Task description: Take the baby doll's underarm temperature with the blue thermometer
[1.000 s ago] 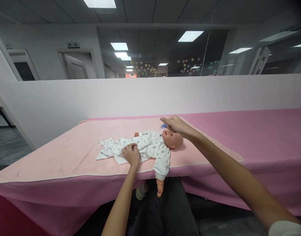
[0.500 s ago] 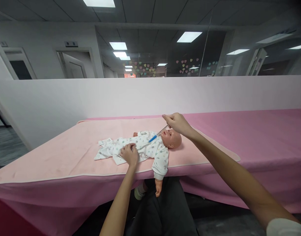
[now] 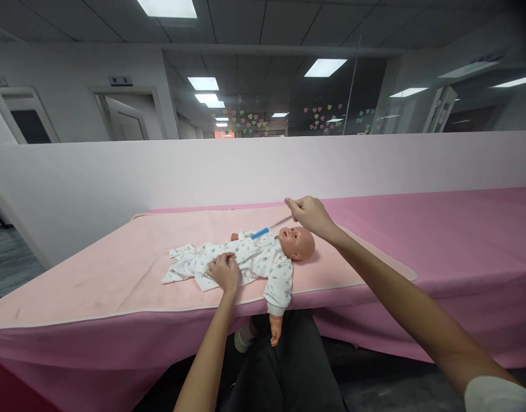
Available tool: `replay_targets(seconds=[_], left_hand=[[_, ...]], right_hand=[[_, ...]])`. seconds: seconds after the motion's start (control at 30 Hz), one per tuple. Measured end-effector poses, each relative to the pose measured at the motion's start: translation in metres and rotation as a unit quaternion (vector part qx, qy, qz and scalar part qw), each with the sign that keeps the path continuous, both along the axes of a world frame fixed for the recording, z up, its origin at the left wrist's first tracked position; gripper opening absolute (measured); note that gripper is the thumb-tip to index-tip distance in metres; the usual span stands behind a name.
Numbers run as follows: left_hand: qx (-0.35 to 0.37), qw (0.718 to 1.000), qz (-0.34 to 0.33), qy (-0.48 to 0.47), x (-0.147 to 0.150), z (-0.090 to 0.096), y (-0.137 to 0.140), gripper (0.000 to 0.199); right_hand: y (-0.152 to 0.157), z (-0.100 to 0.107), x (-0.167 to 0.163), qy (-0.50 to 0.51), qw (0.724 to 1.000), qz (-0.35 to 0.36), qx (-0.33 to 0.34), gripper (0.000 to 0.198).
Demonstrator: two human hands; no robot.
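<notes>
A baby doll (image 3: pixel 263 260) in a white patterned suit lies on its back, its bald head to the right. One doll arm hangs over the table's front edge. My left hand (image 3: pixel 225 272) rests at the doll's belly with curled fingers; anything inside them is hidden. Above the doll's head my right hand (image 3: pixel 309 214) is closed on the thin end of a slender stick with a thick blue end (image 3: pixel 260 233). That stick slants down to the left, its blue end over the doll's chest and far arm. Whether it touches the suit I cannot tell.
Under the doll lies a light pink mat (image 3: pixel 117 263) with a pale edge. It covers part of a table draped in darker pink cloth (image 3: pixel 460 240). Behind stands a low white wall (image 3: pixel 254 171) with glass above it. My legs (image 3: pixel 284 366) are below the front edge.
The stick's blue end has swung up and away from me, leftward, and the stick lies flatter. My right hand stays almost in place, and the left hand remains at the belly. The view has shifted slightly.
</notes>
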State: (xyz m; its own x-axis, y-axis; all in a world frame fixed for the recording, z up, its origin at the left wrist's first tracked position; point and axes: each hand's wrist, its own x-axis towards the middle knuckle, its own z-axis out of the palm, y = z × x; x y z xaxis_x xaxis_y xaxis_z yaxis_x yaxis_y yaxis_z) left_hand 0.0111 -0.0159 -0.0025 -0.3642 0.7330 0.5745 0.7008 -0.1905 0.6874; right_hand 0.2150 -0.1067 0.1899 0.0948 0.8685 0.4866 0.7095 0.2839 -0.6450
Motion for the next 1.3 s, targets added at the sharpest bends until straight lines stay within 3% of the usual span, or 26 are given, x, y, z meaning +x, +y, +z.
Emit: replay_targets(seconds=[0.13, 0.4, 0.63, 0.77, 0.9, 1.0, 1.13, 1.2, 1.3], left_hand=[[0.003, 1.0, 0.0, -0.004, 0.0, 0.0, 0.0, 0.021], [-0.002, 1.0, 0.003, 0.003, 0.0, 0.001, -0.001, 0.022], [0.009, 1.0, 0.002, 0.001, 0.0, -0.001, 0.001, 0.021], [0.013, 1.0, 0.002, -0.002, 0.0, -0.002, 0.002, 0.02], [0.008, 1.0, 0.004, 0.002, 0.0, -0.002, 0.002, 0.02], [0.013, 1.0, 0.003, -0.002, 0.0, -0.003, 0.002, 0.02], [0.016, 1.0, 0.001, -0.006, 0.0, -0.004, 0.003, 0.02], [0.017, 1.0, -0.001, -0.008, 0.0, -0.004, 0.003, 0.02], [0.016, 1.0, -0.002, -0.01, 0.0, -0.003, 0.002, 0.02]], right_hand=[[0.0, 0.0, 0.0, 0.006, 1.0, 0.004, -0.006, 0.049], [0.007, -0.003, 0.008, 0.137, 0.977, 0.136, -0.093, 0.046], [0.001, -0.006, 0.002, 0.007, 1.0, -0.009, 0.018, 0.048], [-0.004, -0.008, -0.002, -0.04, 0.997, -0.042, 0.054, 0.05], [-0.004, -0.009, 0.001, 0.042, 0.998, 0.035, 0.014, 0.049], [-0.003, -0.008, 0.007, 0.117, 0.987, 0.103, -0.032, 0.047], [-0.004, -0.008, 0.012, 0.141, 0.969, 0.174, -0.103, 0.047], [-0.004, -0.008, 0.013, 0.136, 0.969, 0.179, -0.107, 0.047], [-0.003, -0.01, 0.01, 0.116, 0.983, 0.125, -0.071, 0.046]])
